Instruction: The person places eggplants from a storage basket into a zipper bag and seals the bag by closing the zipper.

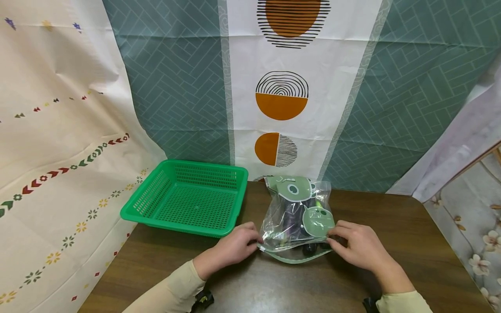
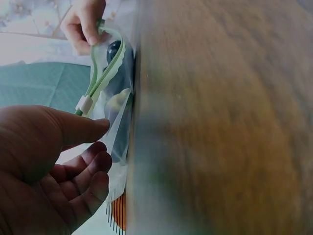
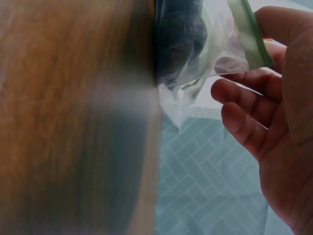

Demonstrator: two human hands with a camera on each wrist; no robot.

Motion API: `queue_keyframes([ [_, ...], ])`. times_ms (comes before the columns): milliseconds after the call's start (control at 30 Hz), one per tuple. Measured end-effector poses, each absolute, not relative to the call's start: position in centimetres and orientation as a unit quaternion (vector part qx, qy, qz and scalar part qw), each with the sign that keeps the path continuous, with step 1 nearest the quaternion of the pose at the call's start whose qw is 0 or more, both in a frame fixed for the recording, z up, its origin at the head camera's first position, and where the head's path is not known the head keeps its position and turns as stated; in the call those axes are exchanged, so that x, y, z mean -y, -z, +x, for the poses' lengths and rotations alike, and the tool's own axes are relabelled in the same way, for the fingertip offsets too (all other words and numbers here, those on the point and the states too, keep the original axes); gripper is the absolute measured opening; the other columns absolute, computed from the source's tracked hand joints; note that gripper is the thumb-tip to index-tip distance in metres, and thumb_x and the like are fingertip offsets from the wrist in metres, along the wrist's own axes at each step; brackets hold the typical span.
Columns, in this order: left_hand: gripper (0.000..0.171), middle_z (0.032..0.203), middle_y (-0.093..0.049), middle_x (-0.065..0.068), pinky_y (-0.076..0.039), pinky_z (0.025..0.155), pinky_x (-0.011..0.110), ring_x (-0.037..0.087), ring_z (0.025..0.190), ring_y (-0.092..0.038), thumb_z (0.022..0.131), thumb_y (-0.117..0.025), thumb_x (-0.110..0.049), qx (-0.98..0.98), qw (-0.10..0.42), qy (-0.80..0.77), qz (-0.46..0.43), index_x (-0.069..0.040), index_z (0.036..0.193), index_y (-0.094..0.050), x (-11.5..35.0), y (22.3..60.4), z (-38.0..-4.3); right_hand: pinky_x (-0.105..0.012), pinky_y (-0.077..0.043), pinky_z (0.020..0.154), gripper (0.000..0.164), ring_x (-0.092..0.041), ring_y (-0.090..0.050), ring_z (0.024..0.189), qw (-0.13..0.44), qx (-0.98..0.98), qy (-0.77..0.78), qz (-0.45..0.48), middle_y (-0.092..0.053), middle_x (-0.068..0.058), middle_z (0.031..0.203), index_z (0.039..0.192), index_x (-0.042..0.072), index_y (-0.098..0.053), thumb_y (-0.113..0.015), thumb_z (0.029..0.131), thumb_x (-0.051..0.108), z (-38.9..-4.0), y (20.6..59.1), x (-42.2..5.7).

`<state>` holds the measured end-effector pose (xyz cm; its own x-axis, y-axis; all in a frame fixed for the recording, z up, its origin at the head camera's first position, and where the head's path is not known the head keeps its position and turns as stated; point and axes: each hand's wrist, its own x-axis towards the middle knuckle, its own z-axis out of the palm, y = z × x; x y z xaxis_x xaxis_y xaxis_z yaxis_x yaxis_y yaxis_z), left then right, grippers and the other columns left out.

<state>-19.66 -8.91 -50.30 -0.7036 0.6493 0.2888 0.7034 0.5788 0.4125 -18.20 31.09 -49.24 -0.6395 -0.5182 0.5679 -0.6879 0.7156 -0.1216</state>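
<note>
A clear zip bag (image 1: 318,222) with green cartoon-animal prints lies on the table, its green-edged mouth towards me and parted. Inside are dark purple, glossy, long things (image 1: 291,217) that look like eggplants; one dark rounded end shows at the opening. My left hand (image 1: 238,244) pinches the bag's left mouth corner between thumb and a finger hidden behind it, right by the white slider (image 2: 84,104). At the opposite corner, my right hand (image 1: 357,244) pinches the green strip (image 3: 249,36) with thumb and forefinger, the other fingers loosely bent.
To the left of the bag stands a green plastic basket (image 1: 195,204) with slotted walls, close to my left hand. The brown wooden table (image 1: 274,287) runs back to a patterned curtain (image 1: 188,87). A cream cloth (image 1: 78,174) hangs along the left side.
</note>
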Motion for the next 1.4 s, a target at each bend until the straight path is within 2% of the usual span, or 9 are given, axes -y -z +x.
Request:
queue_keyframes([
  [200, 0.017, 0.091, -0.063, -0.004, -0.055, 0.079, 0.024, 0.007, 0.087, -0.060, 0.095, -0.080, 0.003, 0.889, 0.047, 0.250, -0.381, -0.007, 0.107, -0.088, 9.1, 50.4, -19.6, -0.018, -0.039, 0.058, 0.020, 0.004, -0.051, 0.068, 0.223, 0.893, -0.190, 0.341, -0.064, 0.016, 0.092, 0.103, 0.023, -0.084, -0.089, 0.084, 0.017, -17.9, 49.0, -31.0],
  [433, 0.015, 0.091, -0.062, -0.003, -0.055, 0.081, 0.026, 0.008, 0.089, -0.061, 0.098, -0.079, 0.002, 0.887, 0.038, 0.249, -0.386, -0.004, 0.109, -0.087, 9.4, 50.4, -19.5, -0.017, -0.041, 0.057, 0.019, 0.001, -0.053, 0.066, 0.262, 0.873, -0.195, 0.362, -0.068, 0.012, 0.097, 0.104, 0.021, -0.084, -0.090, 0.086, 0.023, -17.9, 48.7, -30.1],
  [533, 0.014, 0.092, -0.063, -0.003, -0.055, 0.082, 0.026, 0.008, 0.090, -0.061, 0.099, -0.079, 0.000, 0.889, 0.033, 0.247, -0.383, -0.005, 0.110, -0.087, 9.4, 50.4, -19.5, -0.021, -0.047, 0.057, 0.020, -0.001, -0.059, 0.070, 0.280, 0.864, -0.190, 0.372, -0.070, 0.010, 0.102, 0.109, 0.019, -0.085, -0.086, 0.094, 0.032, -17.9, 48.7, -29.2],
  [633, 0.013, 0.093, -0.063, -0.003, -0.055, 0.083, 0.026, 0.008, 0.091, -0.061, 0.101, -0.080, -0.003, 0.889, 0.029, 0.251, -0.381, -0.006, 0.111, -0.087, 9.5, 50.4, -19.5, -0.025, -0.051, 0.057, 0.029, -0.005, -0.064, 0.075, 0.294, 0.855, -0.178, 0.388, -0.071, 0.009, 0.106, 0.115, 0.017, -0.083, -0.075, 0.105, 0.043, -17.7, 48.7, -28.1],
  [700, 0.012, 0.093, -0.064, -0.004, -0.055, 0.083, 0.026, 0.007, 0.091, -0.061, 0.102, -0.079, -0.005, 0.889, 0.027, 0.256, -0.379, -0.006, 0.111, -0.087, 9.5, 50.3, -19.5, -0.027, -0.052, 0.057, 0.033, -0.005, -0.066, 0.077, 0.295, 0.850, -0.173, 0.400, -0.071, 0.008, 0.108, 0.118, 0.016, -0.082, -0.072, 0.108, 0.045, -17.7, 48.8, -27.2],
  [800, 0.012, 0.093, -0.064, -0.005, -0.055, 0.083, 0.026, 0.006, 0.091, -0.061, 0.103, -0.079, -0.008, 0.890, 0.020, 0.262, -0.373, -0.007, 0.112, -0.087, 9.4, 50.2, -19.4, -0.023, -0.048, 0.055, 0.031, -0.003, -0.062, 0.073, 0.282, 0.848, -0.178, 0.413, -0.070, 0.007, 0.109, 0.121, 0.016, -0.080, -0.077, 0.105, 0.042, -17.6, 48.9, -25.9],
  [933, 0.012, 0.094, -0.065, -0.005, -0.056, 0.084, 0.027, 0.006, 0.092, -0.061, 0.105, -0.078, -0.010, 0.893, 0.011, 0.266, -0.362, -0.008, 0.112, -0.087, 9.4, 50.1, -19.3, -0.023, -0.046, 0.056, 0.037, -0.002, -0.055, 0.069, 0.249, 0.858, -0.181, 0.412, -0.068, 0.005, 0.112, 0.127, 0.014, -0.074, -0.081, 0.102, 0.041, -17.4, 49.1, -24.1],
  [1100, 0.011, 0.094, -0.066, -0.006, -0.056, 0.083, 0.027, 0.005, 0.091, -0.062, 0.105, -0.078, -0.010, 0.889, 0.009, 0.282, -0.360, -0.009, 0.109, -0.087, 9.5, 50.1, -19.3, -0.029, -0.051, 0.060, 0.044, -0.005, -0.056, 0.072, 0.215, 0.869, -0.174, 0.410, -0.066, 0.004, 0.115, 0.130, 0.013, -0.070, -0.083, 0.100, 0.043, -17.1, 49.1, -22.0],
  [1400, 0.008, 0.094, -0.069, -0.008, -0.056, 0.081, 0.025, 0.002, 0.090, -0.063, 0.104, -0.079, -0.012, 0.878, -0.003, 0.317, -0.359, -0.009, 0.104, -0.087, 9.5, 50.4, -19.2, -0.029, -0.051, 0.060, 0.042, -0.006, -0.057, 0.075, 0.200, 0.860, -0.183, 0.433, -0.065, 0.004, 0.107, 0.126, 0.012, -0.071, -0.088, 0.095, 0.036, -17.5, 48.8, -18.7],
])
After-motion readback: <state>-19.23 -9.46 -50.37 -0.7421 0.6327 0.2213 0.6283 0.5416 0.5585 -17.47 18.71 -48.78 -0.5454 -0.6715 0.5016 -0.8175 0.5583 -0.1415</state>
